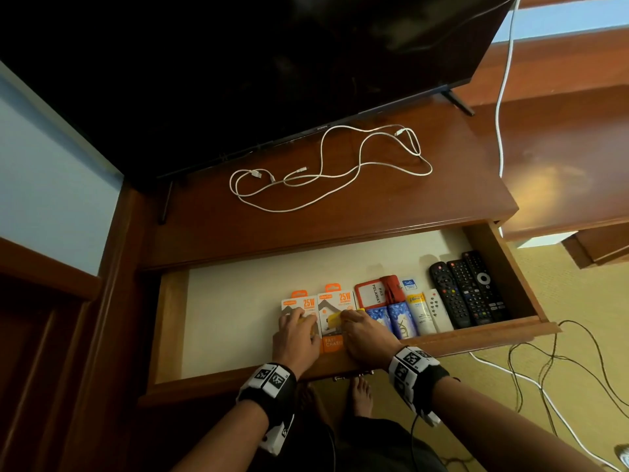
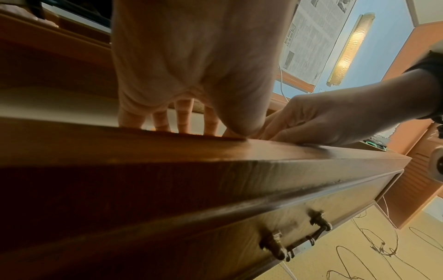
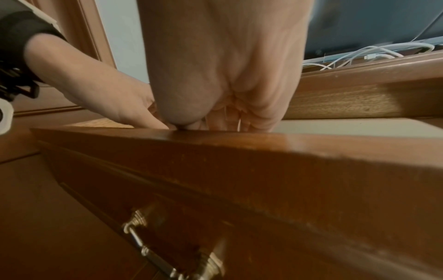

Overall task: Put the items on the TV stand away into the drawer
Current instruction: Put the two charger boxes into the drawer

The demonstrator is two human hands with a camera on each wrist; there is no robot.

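Down in the open drawer, both my hands are working side by side at the front edge, settling two orange-and-white charger boxes into the row. My left hand is lying flat over the left box, fingers fairly straight and slightly spread, pressing rather than gripping. My right hand is resting on the right box with its fingers reaching left over a yellow patch on it (whether that yellow bit is part of the box or something I am pinching, I cannot tell); the wrist views are showing only palms behind the drawer front, so the fingertips are hidden there. To the right of the boxes, the drawer is already holding a red pass holder, blue sachets, a yellow tube and three black remotes, all lined up against the front. What is left on the stand is the white cable, lying loose in loops, well apart from my fingers and straight beyond them, up past the drawer's back edge under the TV. Its sprawl is running mostly left to right, with the bigger loops toward my right side, so I judge my right hand the handier one to reach it, and I am expecting to need to gather the loops before lifting.
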